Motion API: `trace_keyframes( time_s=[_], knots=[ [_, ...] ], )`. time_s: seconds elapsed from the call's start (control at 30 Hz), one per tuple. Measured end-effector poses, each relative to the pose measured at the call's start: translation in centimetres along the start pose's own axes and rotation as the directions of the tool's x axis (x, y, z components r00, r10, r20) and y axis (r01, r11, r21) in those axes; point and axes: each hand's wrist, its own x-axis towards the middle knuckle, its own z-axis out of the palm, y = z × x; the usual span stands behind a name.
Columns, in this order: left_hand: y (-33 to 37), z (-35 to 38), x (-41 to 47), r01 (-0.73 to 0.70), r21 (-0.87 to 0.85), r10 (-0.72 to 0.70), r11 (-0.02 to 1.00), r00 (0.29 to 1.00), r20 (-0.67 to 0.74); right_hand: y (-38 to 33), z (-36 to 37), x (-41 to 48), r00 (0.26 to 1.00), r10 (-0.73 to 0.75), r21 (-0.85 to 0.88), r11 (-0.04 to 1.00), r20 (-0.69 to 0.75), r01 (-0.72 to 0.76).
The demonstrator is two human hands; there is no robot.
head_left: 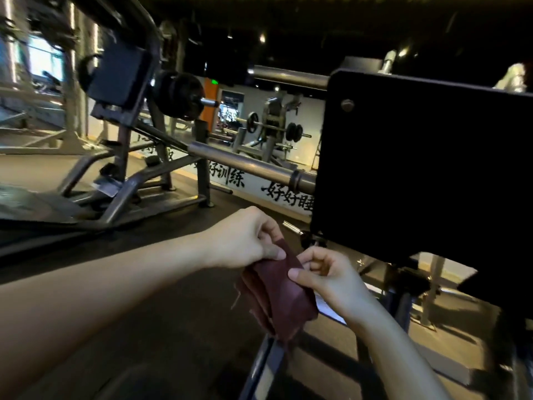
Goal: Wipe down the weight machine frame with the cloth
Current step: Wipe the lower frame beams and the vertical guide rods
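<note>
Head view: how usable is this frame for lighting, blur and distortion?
Head view, lighting: dim gym, the black panel is nearly featureless, the window at upper left blown out. Head view, sharpness: left hand, right hand and maroon cloth look fairly crisp; far machines are soft. Head view, distortion: wide-angle bending at the edges.

Folded maroon cloth [284, 295], below black machine frame [427, 168]
</note>
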Motion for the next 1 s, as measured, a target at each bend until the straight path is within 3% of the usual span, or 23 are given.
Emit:
trace_keyframes(
  time_s=[0.27,0.53,0.7,0.8,0.87,1.0],
  knots=[
    [-13.5,-8.0,0.6,0.091,-0.068,-0.106,0.994,0.954,-0.281,0.3,10.7,12.3,0.99,-0.008,-0.115,0.993,-0.141,-0.009],
    [-25.0,-19.6,4.3,0.16,-0.175,-0.21,0.972,0.923,-0.324,-3.2,19.9,27.2,0.983,-0.021,-0.243,0.97,-0.184,-0.025],
    [-22.6,-26.8,6.1,0.231,-0.121,-0.258,0.965,0.917,-0.306,-9.5,19.9,31.8,0.987,0.034,-0.245,0.967,-0.155,-0.072],
    [-18.2,-31.5,8.6,0.251,-0.036,-0.253,0.967,0.944,-0.212,-14.4,17.3,33.3,0.995,0.098,-0.203,0.974,-0.016,-0.099],
    [-14.2,-34.8,10.6,0.225,0.032,-0.221,0.974,0.97,-0.098,-18.0,15.1,33.8,0.987,0.137,-0.064,0.989,0.089,-0.132],
    [-6.0,-40.3,15.7,0.155,0.132,-0.163,0.979,0.985,0.049,-25.2,11.1,34.7,0.974,0.202,0.354,0.907,0.105,-0.227]
  ],
)
